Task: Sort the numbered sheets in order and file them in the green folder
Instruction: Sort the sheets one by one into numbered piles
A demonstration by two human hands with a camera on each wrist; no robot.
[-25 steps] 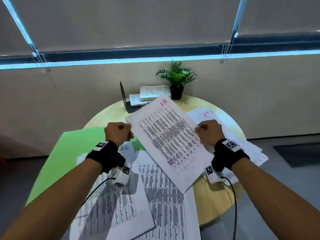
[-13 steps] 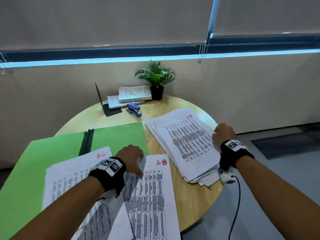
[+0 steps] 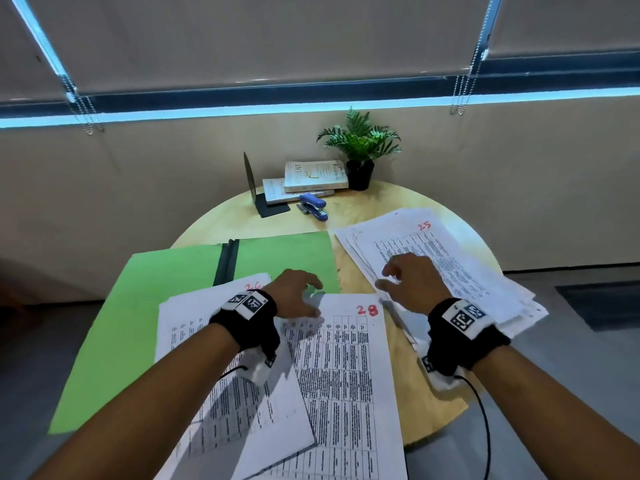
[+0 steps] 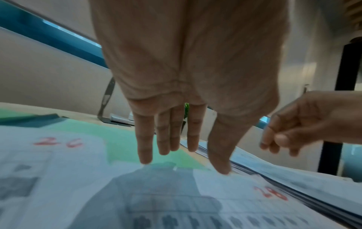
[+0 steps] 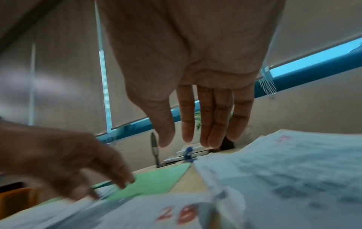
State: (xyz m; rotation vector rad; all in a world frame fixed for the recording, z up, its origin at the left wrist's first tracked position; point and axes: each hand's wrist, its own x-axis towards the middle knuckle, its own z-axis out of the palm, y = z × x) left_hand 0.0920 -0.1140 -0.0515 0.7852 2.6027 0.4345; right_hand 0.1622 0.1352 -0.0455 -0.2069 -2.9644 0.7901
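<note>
My left hand hangs over the top of sheet 28, fingers straight and loose, gripping nothing; whether the tips touch the paper I can't tell. My right hand hovers relaxed and empty at the near-left edge of the stack topped by sheet 25. Sheet 26 lies on the open green folder, partly under 28, all on the bench
</note>
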